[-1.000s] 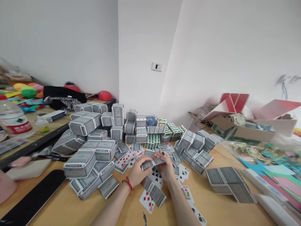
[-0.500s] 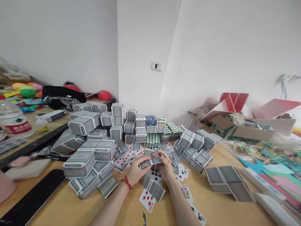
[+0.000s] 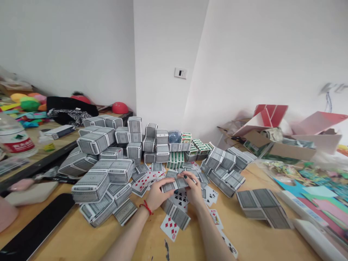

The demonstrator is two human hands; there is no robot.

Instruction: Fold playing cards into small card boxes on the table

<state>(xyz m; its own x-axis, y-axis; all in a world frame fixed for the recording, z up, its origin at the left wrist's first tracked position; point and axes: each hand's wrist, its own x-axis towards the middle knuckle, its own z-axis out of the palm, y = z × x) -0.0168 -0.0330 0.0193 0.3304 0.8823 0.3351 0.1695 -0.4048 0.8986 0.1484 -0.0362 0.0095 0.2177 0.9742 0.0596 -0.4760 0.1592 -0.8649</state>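
Near the middle of the wooden table, my left hand [image 3: 157,194] is closed on the left end of a small piece made of grey-backed cards [image 3: 175,184]. My right hand [image 3: 193,186] grips the right end of the same piece, dark-nailed fingers on top. Just below the hands lies a grey folded card strip [image 3: 176,214], beside a ten of diamonds [image 3: 170,227]. A clubs card [image 3: 180,198] lies face up between my hands. More loose cards, such as a red-pip card [image 3: 141,184], spread behind and around them.
Stacked grey card blocks [image 3: 91,185] stand at the left, with more [image 3: 224,170] at the right. Behind are green-and-white card boxes [image 3: 175,160]. A card assembly [image 3: 263,208], a white bar [image 3: 315,239] and open cartons [image 3: 293,152] are at the right; a black slab [image 3: 38,228] lies front left.
Both hands stay on the card piece, whose upper face now shows more. My right fingers have shifted slightly along it. The whole view has moved a little.
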